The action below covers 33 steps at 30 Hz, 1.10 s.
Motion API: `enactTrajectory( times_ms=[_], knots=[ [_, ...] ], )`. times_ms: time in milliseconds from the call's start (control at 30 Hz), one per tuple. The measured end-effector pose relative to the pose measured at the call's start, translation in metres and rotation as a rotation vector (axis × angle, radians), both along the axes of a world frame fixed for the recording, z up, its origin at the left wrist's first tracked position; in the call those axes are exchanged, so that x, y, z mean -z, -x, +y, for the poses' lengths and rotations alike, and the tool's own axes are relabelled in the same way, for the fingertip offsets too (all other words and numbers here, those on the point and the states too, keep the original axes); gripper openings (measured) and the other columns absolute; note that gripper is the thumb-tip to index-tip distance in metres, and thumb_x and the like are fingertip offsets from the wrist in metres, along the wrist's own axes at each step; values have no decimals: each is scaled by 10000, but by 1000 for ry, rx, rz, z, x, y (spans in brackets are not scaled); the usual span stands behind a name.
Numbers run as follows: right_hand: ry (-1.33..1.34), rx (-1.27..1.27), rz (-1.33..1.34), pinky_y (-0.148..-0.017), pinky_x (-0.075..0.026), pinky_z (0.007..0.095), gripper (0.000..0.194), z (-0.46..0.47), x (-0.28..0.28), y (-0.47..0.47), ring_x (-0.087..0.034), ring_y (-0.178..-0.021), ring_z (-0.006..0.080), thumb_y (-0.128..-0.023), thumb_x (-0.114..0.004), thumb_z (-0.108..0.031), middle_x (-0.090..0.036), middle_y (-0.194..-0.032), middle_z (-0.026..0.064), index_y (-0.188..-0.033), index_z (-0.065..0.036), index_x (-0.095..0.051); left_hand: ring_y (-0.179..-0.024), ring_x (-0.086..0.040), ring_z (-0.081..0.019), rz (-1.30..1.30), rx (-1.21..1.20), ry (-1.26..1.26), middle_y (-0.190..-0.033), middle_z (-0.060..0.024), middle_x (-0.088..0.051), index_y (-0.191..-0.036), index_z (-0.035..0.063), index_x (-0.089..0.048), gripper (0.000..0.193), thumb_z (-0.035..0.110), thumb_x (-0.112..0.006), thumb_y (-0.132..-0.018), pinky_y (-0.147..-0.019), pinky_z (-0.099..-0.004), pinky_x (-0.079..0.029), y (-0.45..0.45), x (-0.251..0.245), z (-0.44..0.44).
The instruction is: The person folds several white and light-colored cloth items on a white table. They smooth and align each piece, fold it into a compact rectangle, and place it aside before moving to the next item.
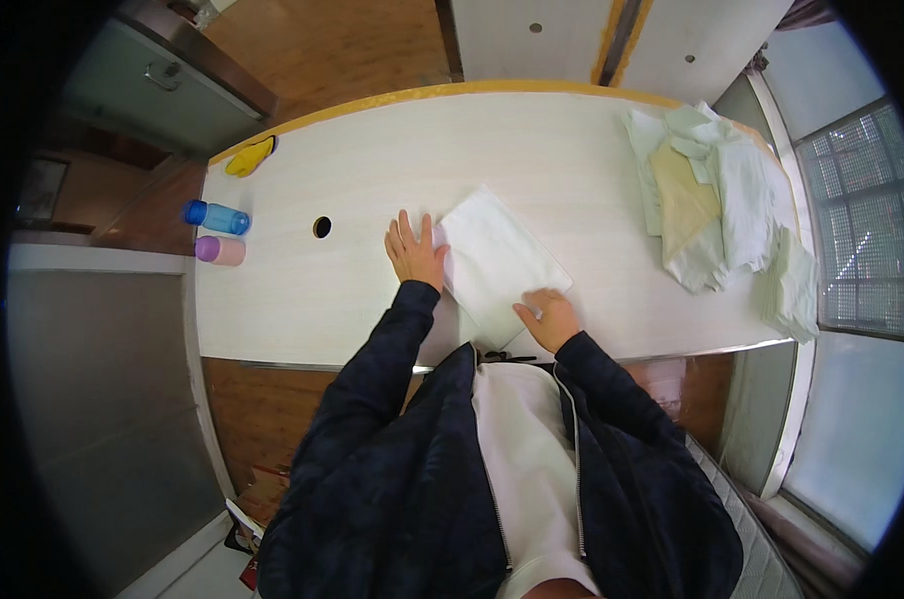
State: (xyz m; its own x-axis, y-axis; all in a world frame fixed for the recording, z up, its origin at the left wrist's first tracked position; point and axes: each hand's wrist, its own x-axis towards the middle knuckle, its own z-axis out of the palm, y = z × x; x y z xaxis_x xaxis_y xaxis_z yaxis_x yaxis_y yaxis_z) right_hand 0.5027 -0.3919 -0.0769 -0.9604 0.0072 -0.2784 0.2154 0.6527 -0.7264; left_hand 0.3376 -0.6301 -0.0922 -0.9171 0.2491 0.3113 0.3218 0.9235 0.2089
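A folded white cloth (497, 254) lies flat and turned at an angle on the white table (332, 299) in front of me. At its left edge is my left hand (416, 251), palm down with the fingers spread and the thumb at the cloth. A small pale lilac patch shows between that hand and the cloth. My right hand (553, 318) rests on the cloth's lower right edge, its fingers curled. Whether those fingers pinch the fabric is hidden. Below the cloth's near corner, a small dark object (508, 357) sits at the table's front edge.
At the right end lie a heap of pale cloths (740, 195) and a folded stack (792, 288). On the left are a blue bottle (218, 217), a pink bottle (223, 251) with a purple cap and a yellow item (249, 157). A round hole (322, 227) pierces the tabletop.
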Motion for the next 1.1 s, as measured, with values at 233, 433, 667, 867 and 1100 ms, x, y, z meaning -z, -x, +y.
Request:
enactTrajectory(
  times_ms=[233,433,667,867,1100],
  knots=[
    [-320,239,466,-956,-450,456,422,19,31,0,-534,-1110,340,-809,-758,-128,-594,-1222,140,-1215,-52,-671,-1230,-428,-440,-193,-196,-187,-1438,-229,-404,-1444,164,-533,657,180,-753,-825,-1014,-538,-388,-93,18,20],
    [-255,143,448,-912,-475,431,379,3,27,-1,-541,-1069,336,-823,-748,-105,-595,-1162,125,-1194,-62,-686,-1194,-445,-426,-223,-106,-167,-1334,-217,-481,-1356,145,-584,504,166,-696,-865,-951,-536,-416,-49,36,-10],
    [-103,-180,435,-925,-474,424,401,-58,23,19,-555,-1044,336,-832,-727,-104,-606,-1115,130,-1224,-51,-665,-1403,-321,-471,-46,-116,37,-1518,-248,-375,-1399,93,-542,483,154,-586,-922,-1119,-565,-317,17,26,-34],
    [70,-109,481,-901,-499,432,368,-55,29,9,-583,-1044,355,-829,-715,-50,-637,-1104,147,-1195,-35,-674,-1505,-173,-473,-191,-102,-140,-1639,-247,-221,-1544,30,-359,792,479,-601,-939,-1218,-597,-136,-77,36,4],
    [141,142,421,-816,-523,401,229,-24,42,-18,-626,-934,321,-852,-680,19,-674,-994,137,-1073,-35,-714,-1514,-178,-448,-189,-27,-57,-1658,-182,-230,-1569,97,-347,803,491,-631,-929,-1210,-593,-152,-87,32,-94]
  ],
)
